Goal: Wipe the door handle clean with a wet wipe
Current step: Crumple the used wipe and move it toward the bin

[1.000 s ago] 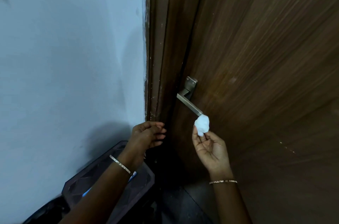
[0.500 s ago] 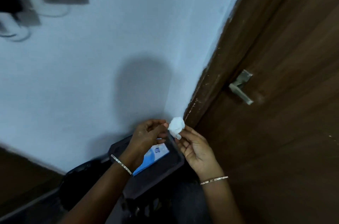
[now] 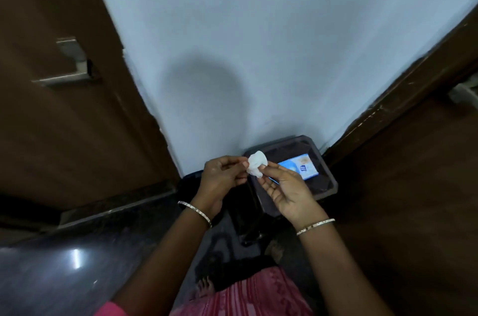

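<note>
Holding a small crumpled wet wipe (image 3: 256, 163) between them, both hands met just above the dark stool (image 3: 324, 187) that stood against the white wall. The left hand (image 3: 222, 178) pinched one side of the wad with fingertips pressed together, and the right hand (image 3: 287, 192) pinched the other side, palm turned up and the remaining fingers loosely curled. On the stool's top, just beyond the right hand, lay a blue and white wipes packet (image 3: 301, 166). The door handle (image 3: 463, 93) to be cleaned seemed to be the pale metal piece barely showing far to the right of the stool, at the picture's edge; another metal handle (image 3: 68, 67) sat on the brown door (image 3: 64, 134) well to the left. No wiping was under way; the step looked like reworking or refolding the wipe, perhaps to expose a fresh face. Next, it would likely need one hand to keep the wad and carry it back to the handle, then rub along the lever.
</note>
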